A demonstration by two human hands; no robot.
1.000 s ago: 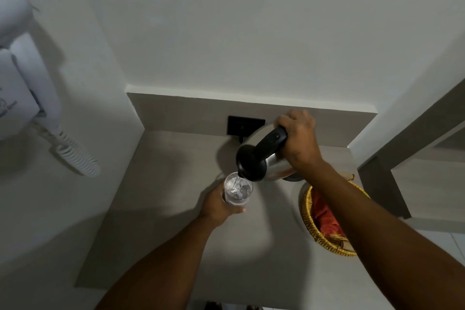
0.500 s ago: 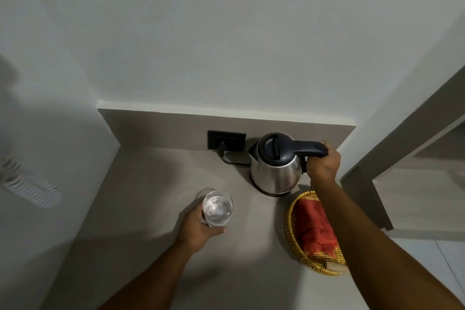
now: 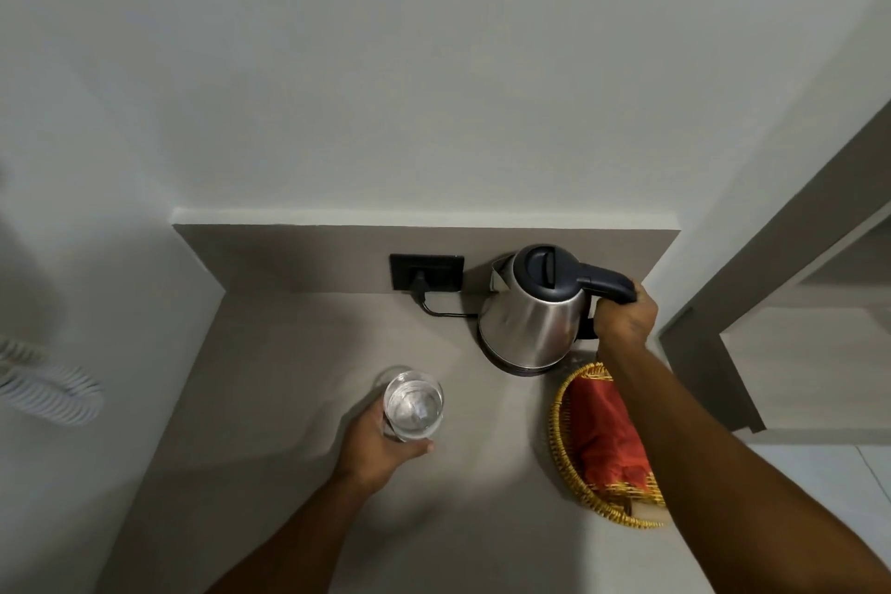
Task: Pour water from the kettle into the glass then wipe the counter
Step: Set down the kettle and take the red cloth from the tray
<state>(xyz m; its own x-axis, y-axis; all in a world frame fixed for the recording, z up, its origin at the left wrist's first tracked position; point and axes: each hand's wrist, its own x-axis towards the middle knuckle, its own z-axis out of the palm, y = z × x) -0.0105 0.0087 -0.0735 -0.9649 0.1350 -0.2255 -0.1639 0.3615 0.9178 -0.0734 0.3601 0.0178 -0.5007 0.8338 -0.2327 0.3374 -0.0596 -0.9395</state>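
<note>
On the grey counter, you are gripping the upright steel kettle with your right hand and the water-filled glass with your left hand, wiping remaining undone.

grey table | kettle upright at 1 o'clock | glass at centre | wicker basket at 4 o'clock

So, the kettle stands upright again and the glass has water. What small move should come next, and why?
Probably the right hand should let go of the kettle handle and reach down to the red cloth in the woven basket. The kettle sits upright by the outlet, the glass, held by the left hand, holds water, so wiping the counter remains.
</note>
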